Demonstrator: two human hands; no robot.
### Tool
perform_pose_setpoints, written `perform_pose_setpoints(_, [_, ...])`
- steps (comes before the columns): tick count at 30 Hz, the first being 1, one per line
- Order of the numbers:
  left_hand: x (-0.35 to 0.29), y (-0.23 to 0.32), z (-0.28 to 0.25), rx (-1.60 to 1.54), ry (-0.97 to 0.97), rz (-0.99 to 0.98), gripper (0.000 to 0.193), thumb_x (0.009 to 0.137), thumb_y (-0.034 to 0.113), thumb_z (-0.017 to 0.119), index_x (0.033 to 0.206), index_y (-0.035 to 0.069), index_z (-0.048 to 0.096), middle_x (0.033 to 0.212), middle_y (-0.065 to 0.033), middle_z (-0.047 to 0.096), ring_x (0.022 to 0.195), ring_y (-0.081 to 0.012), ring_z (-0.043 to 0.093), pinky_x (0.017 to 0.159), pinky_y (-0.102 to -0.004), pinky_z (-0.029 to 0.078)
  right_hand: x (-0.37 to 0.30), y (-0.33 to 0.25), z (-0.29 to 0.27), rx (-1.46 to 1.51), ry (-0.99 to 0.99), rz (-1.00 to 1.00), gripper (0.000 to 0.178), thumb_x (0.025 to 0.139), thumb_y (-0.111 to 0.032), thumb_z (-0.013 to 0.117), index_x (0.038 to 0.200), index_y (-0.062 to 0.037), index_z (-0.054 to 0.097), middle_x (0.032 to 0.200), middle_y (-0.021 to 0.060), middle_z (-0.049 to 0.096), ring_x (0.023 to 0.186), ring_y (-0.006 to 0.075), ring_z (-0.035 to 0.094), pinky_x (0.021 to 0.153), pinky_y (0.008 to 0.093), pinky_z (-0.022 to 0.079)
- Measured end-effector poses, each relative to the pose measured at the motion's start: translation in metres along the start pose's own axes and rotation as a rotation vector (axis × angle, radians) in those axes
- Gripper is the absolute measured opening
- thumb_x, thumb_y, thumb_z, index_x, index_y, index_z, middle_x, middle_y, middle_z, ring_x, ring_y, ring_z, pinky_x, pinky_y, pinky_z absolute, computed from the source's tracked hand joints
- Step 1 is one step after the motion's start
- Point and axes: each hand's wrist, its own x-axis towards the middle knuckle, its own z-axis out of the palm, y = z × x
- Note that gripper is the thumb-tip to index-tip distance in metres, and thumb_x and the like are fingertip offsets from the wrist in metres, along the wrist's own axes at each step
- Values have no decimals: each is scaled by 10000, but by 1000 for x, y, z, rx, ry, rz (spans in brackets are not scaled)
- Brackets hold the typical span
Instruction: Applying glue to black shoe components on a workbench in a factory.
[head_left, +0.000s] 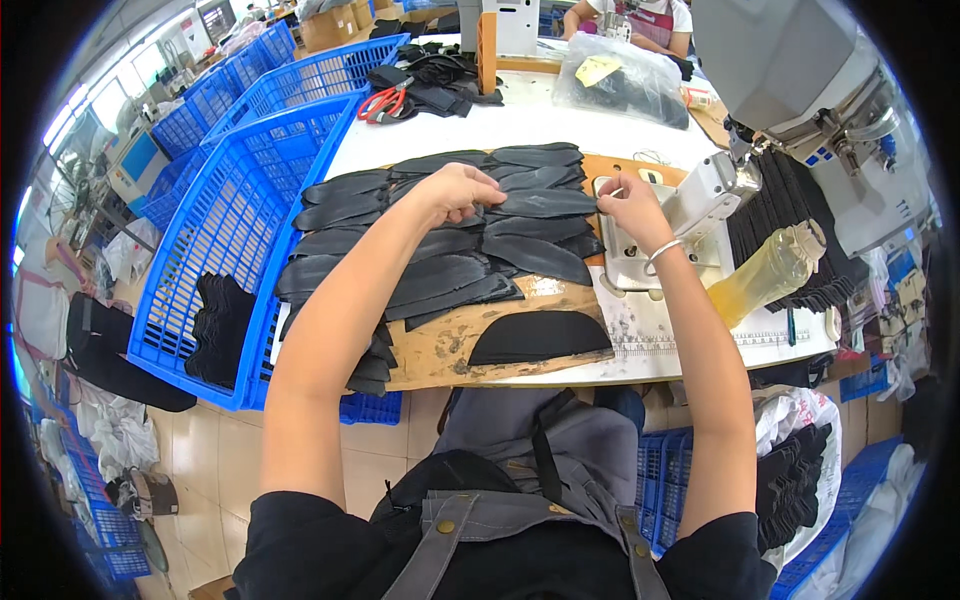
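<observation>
Overlapping rows of black leaf-shaped pieces [430, 280] cover much of a brown board on the white table. My left hand [460, 194] is closed, its thumb and fingertips pinching the left end of one black leaf-shaped piece [548, 203] at the right of the rows. At that piece's other end, beside the sewing machine [690, 210], the fingers of my right hand [632, 207] are pinched together. Nearer to me, a black half-moon piece [540, 337] lies flat on the board [435, 358].
Left of the table stands a blue crate [235, 235] with black pieces inside. Red-handled scissors [384, 102] and a clear plastic bag [622, 82] lie farther back. A bottle of yellow liquid [765, 272] leans by stacked black pieces [785, 205]. Another person [655, 22] sits across.
</observation>
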Motion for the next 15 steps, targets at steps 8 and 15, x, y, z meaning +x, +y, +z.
perform_pose_setpoints(8, [4, -26, 16, 462, 180, 315, 157, 708, 145, 742, 769, 15, 679, 741, -72, 673, 702, -124, 627, 663, -253, 477, -14, 10, 8, -128, -8, -46, 158, 706, -164, 630, 763, -16, 629, 725, 103, 647, 683, 207, 626, 686, 311, 493])
perform_pose_setpoints(15, [-17, -30, 22, 764, 430, 539, 167, 737, 227, 700, 790, 69, 692, 794, -87, 647, 711, -225, 620, 643, -316, 480, -33, 4, 4, -236, 49, -62, 157, 725, -164, 638, 746, -10, 623, 742, 128, 641, 698, 239, 626, 676, 318, 493])
